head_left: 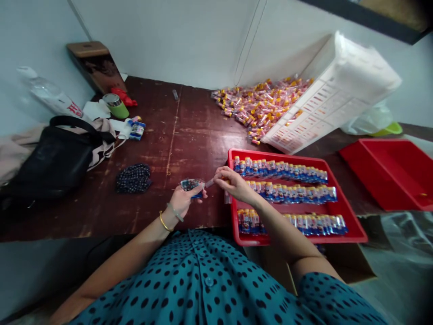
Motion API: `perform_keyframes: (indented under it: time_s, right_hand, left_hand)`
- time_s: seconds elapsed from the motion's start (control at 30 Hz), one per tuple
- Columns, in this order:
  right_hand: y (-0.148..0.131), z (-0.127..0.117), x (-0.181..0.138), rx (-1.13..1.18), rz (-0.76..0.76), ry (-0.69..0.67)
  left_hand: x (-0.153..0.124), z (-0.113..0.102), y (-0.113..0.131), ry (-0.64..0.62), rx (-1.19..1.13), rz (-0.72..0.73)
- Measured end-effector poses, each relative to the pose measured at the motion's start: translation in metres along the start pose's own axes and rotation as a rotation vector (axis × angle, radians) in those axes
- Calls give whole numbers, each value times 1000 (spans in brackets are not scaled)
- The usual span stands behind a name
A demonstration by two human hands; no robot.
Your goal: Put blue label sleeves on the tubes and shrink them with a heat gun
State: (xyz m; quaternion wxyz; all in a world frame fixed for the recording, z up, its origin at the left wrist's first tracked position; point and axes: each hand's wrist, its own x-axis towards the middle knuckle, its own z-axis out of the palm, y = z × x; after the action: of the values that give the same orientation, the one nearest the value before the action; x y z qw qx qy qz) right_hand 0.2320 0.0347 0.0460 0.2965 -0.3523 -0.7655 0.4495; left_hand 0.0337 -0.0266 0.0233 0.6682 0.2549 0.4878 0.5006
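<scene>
Grip status, table (203, 135)
Your left hand (182, 198) grips a blue-and-clear packet (191, 185); your right hand (233, 184) pinches a clear tube (210, 183) by the red tray (352, 230)

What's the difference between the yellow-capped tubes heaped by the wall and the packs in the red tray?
The tubes look pink and clear, while the packs show blue lower parts. The tubes lie jumbled in a heap by the wall; the packs stand lined up in three rows in the red tray. Both have yellow at one end.
</scene>
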Motion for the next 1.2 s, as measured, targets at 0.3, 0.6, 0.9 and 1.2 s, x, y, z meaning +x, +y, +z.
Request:
perform_keyframes:
  time_s: [0.3, 0.6, 0.9, 1.2]
  right_hand:
    - [-4, 13, 2, -76, -59, 53]
    - [-4, -13, -10, 70, 61, 117]
    - [-15, -37, -18, 560, 195, 216]
    - [-14, -31, -18, 435, 97, 120]
  left_hand:
    - [-6, 14, 3, -87, 18, -16]
    - [-4, -6, -9, -116, 323, 106]
    - [1, 6, -5, -138, 292, 54]
    - [-1, 15, 2, -245, 380, 54]
